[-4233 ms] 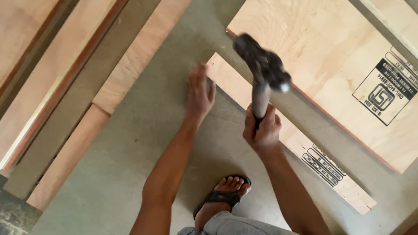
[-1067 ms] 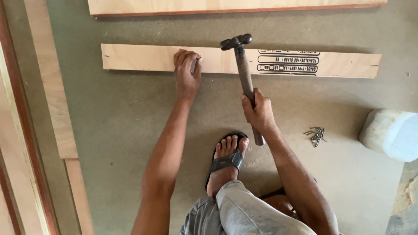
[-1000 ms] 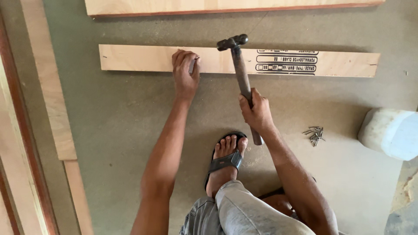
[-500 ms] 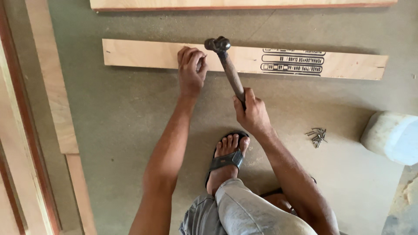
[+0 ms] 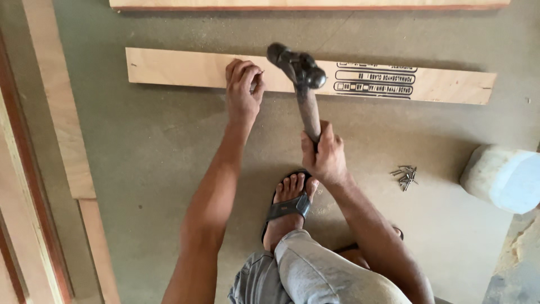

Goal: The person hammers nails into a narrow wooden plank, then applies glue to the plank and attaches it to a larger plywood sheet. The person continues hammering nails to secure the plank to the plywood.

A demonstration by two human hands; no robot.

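Nailing setup: left hand (image 5: pixel 243 90) rests on the plywood strip (image 5: pixel 185 68), fingers curled in and pinched around a small nail (image 5: pixel 260 74) at the thumb side; only a sliver of the nail shows, so I can't tell if it's plumb. Right hand (image 5: pixel 323 155) is closed tight round the handle of the hammer (image 5: pixel 299 76), gripping about mid-handle, head raised just right of the left hand's fingertips and over the strip. The strip lies flat on the floor (image 5: pixel 157 152), long axis left to right, printed markings toward its right end, a bigger board (image 5: pixel 309 4) well apart above it along the top edge. Spare nails (image 5: pixel 405 175) are in a loose pile on the floor to the right of the right hand, near a white rounded object (image 5: pixel 503 177); can't tell what that is. The sandalled foot (image 5: pixel 288 202) is planted between the two arms, clear of the strip. To do this well, my take: start with short light taps so the nail bites before committing, keep the hammer face square to the nail head, and get the pinching fingers off as soon as the nail stands alone. The gap between head and fingertips looks tight, so a glancing hit is the main risk. A grip lower on the handle would give more swing once the nail is set; the choked grip suits the starting taps. The strip isn't clamped, so left palm weight is what stops it skating.
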